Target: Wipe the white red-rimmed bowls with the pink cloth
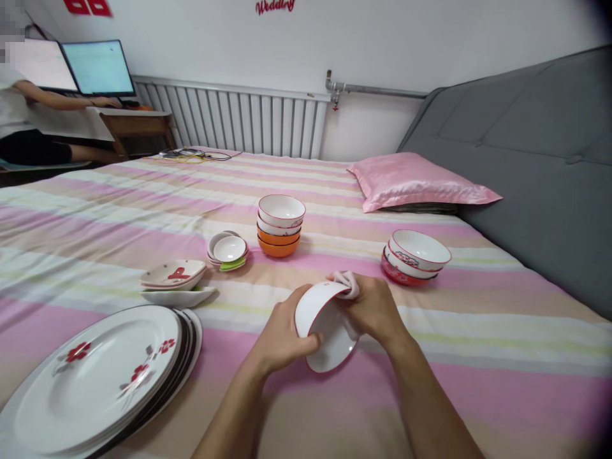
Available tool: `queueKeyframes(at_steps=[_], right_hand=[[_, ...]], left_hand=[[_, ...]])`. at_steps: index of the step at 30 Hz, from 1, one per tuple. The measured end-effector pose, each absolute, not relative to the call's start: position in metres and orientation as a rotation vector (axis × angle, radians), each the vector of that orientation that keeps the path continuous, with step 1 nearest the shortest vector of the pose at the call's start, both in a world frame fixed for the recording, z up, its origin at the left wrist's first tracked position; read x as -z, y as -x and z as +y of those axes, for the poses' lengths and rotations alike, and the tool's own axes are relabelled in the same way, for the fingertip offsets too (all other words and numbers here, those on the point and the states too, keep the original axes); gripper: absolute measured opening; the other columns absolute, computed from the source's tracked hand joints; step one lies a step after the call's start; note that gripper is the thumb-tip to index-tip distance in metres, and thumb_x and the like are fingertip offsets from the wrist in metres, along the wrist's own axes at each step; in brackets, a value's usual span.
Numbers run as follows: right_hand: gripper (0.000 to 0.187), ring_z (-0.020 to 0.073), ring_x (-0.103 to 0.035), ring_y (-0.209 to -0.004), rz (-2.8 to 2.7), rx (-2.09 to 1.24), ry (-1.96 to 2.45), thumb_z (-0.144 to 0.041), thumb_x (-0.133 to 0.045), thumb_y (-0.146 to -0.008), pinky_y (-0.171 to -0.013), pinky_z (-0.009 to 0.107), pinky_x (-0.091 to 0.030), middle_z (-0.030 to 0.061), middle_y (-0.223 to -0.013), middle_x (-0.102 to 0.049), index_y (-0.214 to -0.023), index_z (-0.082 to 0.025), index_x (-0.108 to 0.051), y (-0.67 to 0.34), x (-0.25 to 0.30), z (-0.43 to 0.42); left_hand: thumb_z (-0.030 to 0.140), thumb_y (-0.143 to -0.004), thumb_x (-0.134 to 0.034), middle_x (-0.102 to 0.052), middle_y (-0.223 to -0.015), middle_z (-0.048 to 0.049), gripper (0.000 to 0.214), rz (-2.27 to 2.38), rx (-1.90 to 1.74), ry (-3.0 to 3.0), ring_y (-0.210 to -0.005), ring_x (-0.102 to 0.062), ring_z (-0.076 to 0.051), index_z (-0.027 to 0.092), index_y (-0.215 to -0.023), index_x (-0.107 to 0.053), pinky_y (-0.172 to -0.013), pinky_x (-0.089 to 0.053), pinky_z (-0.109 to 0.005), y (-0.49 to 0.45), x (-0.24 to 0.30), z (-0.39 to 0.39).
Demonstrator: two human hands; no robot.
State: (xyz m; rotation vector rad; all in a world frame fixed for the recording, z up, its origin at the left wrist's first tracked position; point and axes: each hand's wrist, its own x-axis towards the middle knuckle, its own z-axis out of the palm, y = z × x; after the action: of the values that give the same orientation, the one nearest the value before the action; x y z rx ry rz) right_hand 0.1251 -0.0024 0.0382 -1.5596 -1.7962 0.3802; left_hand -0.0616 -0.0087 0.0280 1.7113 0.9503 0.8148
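Note:
A white bowl point(337, 338) with a thin red rim is tilted on its side above the striped bed sheet. My left hand point(287, 331) grips its left edge, thumb inside and fingers behind the outer wall. A pale cloth point(351, 285) is bunched in my right hand point(375, 309), pressed against the bowl's upper right rim. Right of my hands stands a short stack of bowls point(415, 255), white ones over a red one. Beyond the held bowl is a taller stack point(281, 223), white bowls on orange ones.
At the left lie stacked plates point(100, 376), leaf-shaped dishes point(174, 277) and small saucers point(228, 248). A pink pillow point(421, 182) rests by the grey headboard point(516, 127). Cables point(196, 155) lie at the bed's far edge. A person point(29, 108) sits at a desk with monitors point(98, 67).

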Motion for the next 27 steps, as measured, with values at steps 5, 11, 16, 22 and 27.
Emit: queueKeyframes(at_steps=[5,11,16,22,27], right_hand=[[0.027,0.0205,-0.069,-0.085,-1.978,-0.292,1.491,-0.014,-0.058,-0.071,-0.069,0.026,-0.046,-0.0008,-0.094,-0.075,-0.088,-0.029,-0.072,-0.117,-0.043,-0.009],[0.029,0.0159,-0.068,-0.085,-2.062,-0.326,1.352,-0.014,-0.054,-0.076,-0.068,0.022,-0.043,-0.0032,-0.093,-0.075,-0.091,-0.030,-0.072,-0.107,-0.047,-0.014],[0.030,0.0177,-0.068,-0.080,-1.778,-0.395,1.364,-0.011,-0.057,-0.068,-0.069,0.024,-0.047,-0.0019,-0.087,-0.075,-0.086,-0.028,-0.074,-0.113,-0.045,-0.012],[0.026,0.0268,-0.068,-0.079,-0.939,-0.775,1.377,-0.016,-0.072,-0.051,-0.065,0.033,-0.052,0.0040,-0.080,-0.074,-0.077,-0.017,-0.073,-0.122,-0.028,0.006],[0.037,0.0249,-0.067,-0.070,-0.563,-1.167,1.151,-0.019,-0.083,-0.037,-0.063,0.034,-0.055,0.0030,-0.072,-0.073,-0.071,-0.016,-0.069,-0.110,-0.018,0.014]], left_hand=[[0.017,-0.059,-0.059,-0.066,-0.097,-0.0024,0.056,1.011,-0.719,-1.788,-0.085,-0.059,-0.023,0.019,-0.115,-0.056,-0.073,-0.046,-0.029,0.059,-0.027,-0.009],[0.026,-0.066,-0.066,-0.066,-0.092,-0.0026,0.049,1.047,-0.665,-1.832,-0.087,-0.060,-0.024,0.018,-0.113,-0.057,-0.077,-0.046,-0.031,0.058,-0.021,-0.009],[0.057,-0.066,-0.069,-0.060,-0.116,-0.0096,0.082,0.920,-0.821,-1.659,-0.103,-0.057,-0.029,0.021,-0.134,-0.040,-0.086,-0.044,-0.037,0.061,-0.014,-0.007],[0.068,-0.053,-0.072,-0.042,-0.140,-0.0144,0.106,0.646,-1.121,-1.525,-0.128,-0.039,-0.034,0.021,-0.139,-0.031,-0.104,-0.034,-0.042,0.060,-0.016,-0.007],[0.042,-0.048,-0.087,-0.037,-0.142,-0.0141,0.110,0.682,-1.235,-1.696,-0.130,-0.037,-0.034,0.021,-0.138,-0.029,-0.108,-0.032,-0.043,0.046,-0.021,-0.014]])
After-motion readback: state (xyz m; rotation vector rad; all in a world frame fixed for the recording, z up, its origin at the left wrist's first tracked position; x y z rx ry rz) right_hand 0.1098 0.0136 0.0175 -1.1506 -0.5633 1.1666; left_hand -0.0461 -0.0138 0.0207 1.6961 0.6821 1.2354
